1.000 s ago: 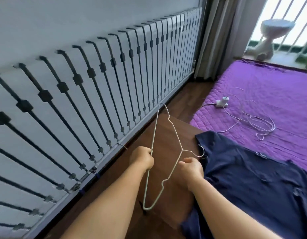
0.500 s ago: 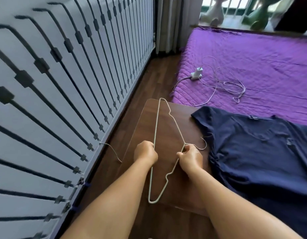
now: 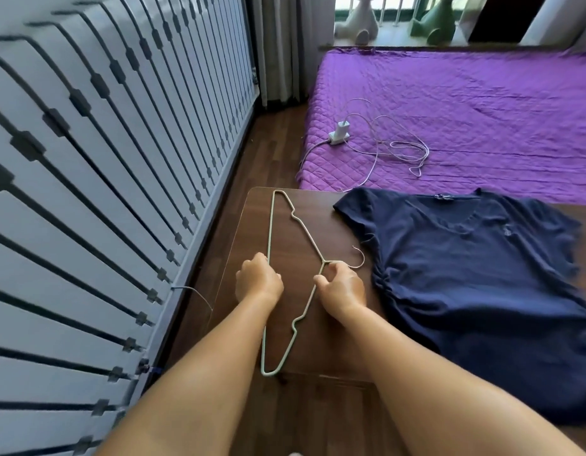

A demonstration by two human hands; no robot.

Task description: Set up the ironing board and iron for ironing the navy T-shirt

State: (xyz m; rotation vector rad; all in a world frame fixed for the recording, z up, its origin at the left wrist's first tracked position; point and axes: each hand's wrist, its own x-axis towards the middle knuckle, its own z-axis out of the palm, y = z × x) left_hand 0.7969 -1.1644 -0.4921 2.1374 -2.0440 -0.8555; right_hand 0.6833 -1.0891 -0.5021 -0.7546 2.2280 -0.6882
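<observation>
A navy T-shirt lies spread flat on a dark brown wooden board, its collar toward the bed. Left of the shirt is a pale green wire hanger, stretched along the board's left end with its hook pointing at the shirt. My left hand is closed on the hanger's long straight bar. My right hand grips the hanger's neck just below the hook. No iron is in view.
A purple quilted bed lies right behind the board, with a white plug adapter and loose white cable on it. A white wall with dark slanted bars runs along the left. Wooden floor between them; curtains at the back.
The view has swung down and right, showing more of the shirt and bed. Both hands keep their hold and the hanger has come lower, flat over the board's left end.
</observation>
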